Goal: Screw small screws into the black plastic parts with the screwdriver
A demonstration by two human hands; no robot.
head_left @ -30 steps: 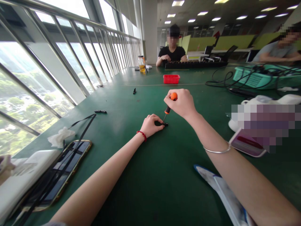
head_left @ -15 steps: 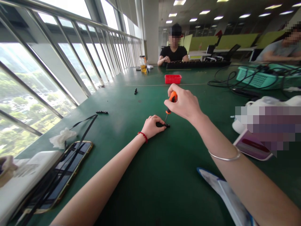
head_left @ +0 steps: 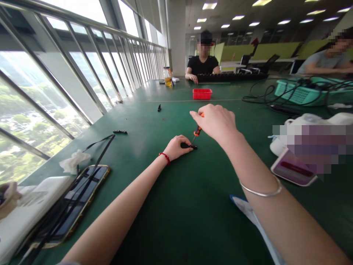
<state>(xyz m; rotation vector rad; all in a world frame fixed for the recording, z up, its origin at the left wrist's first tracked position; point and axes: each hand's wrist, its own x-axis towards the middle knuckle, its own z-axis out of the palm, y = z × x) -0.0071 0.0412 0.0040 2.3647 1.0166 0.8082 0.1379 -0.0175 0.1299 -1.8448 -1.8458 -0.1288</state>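
My left hand (head_left: 178,146) rests on the green table (head_left: 176,206) with its fingers curled round a small black part (head_left: 190,146), pinning it down. Above it my right hand (head_left: 215,123) is closed on an orange-handled screwdriver (head_left: 198,130), which stands nearly upright with its thin tip on the black part. Most of the handle is hidden by my fingers. A red string circles my left wrist and a metal bangle my right forearm.
A phone (head_left: 68,206) with a black strap and a crumpled tissue (head_left: 73,162) lie at the left. Two small black parts (head_left: 120,131) (head_left: 159,107) and a red tray (head_left: 202,94) lie farther out. Cables and a teal basket (head_left: 298,92) are at right. Two people sit at the far end.
My right hand has turned over the screwdriver handle, so my fingers now cover most of the orange. The left hand and the black part have stayed put.
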